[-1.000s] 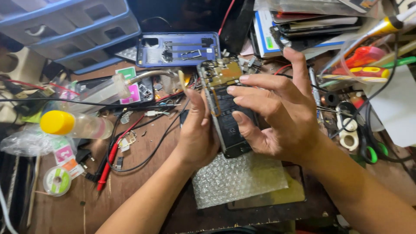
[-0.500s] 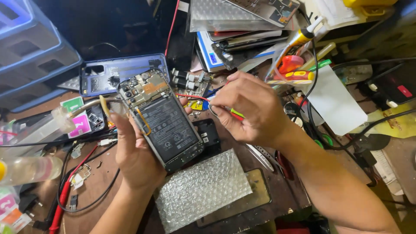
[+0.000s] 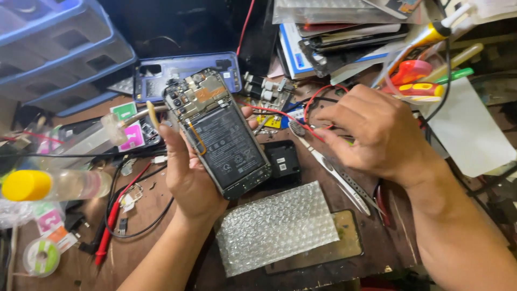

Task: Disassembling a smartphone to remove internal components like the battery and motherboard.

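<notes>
While your left hand (image 3: pixel 188 172) grips the opened black smartphone (image 3: pixel 218 132), back cover off and battery exposed, your right hand (image 3: pixel 377 132), fingers curled, reaches among red wires (image 3: pixel 318 102) at two o'clock; reassembly remains undone.

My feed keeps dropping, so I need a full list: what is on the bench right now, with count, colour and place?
opened phone: one, black battery showing, held up at centre
back cover: one, blue, behind the phone
bubble wrap: one sheet, clear, front centre
small module: one, black, right of the phone
tweezers: one, silver, under the right hand
bottle: one, clear with yellow cap, lying at left
probe: one, red, front left
drawer unit: one, blue, rear left
solder spool: one, greenish, front left corner
left hand: holds the phone
right hand: over red wires, grip unclear
</notes>
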